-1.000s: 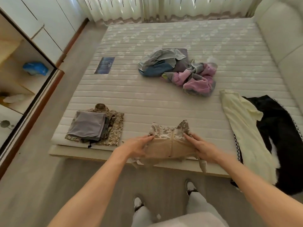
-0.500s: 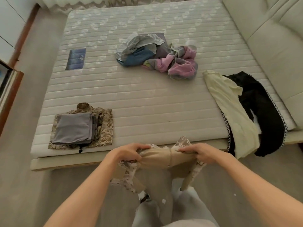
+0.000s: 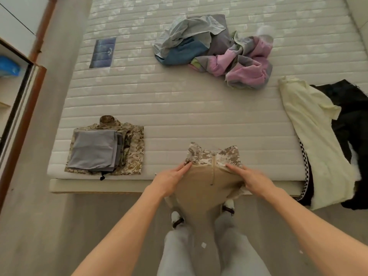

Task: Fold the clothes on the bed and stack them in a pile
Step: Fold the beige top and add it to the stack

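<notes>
Straight fingers of the left hand are pressing flat on the left shoulder of a tan shirt with camouflage collar and a zip down its middle; the fingers of the right hand are lying just as flat on the other shoulder, neither hand curling round the cloth. The shirt's top is lying on the near edge of the mattress, while its lower part is hanging over the edge, down in front of the person's legs. To the left, near the same edge, a folded grey garment is sitting on a folded camouflage garment. Farther up, a crumpled heap of grey, blue and pink clothes is waiting, and at the right a pale yellow shirt is overlapping a black garment, both draping off the bed
</notes>
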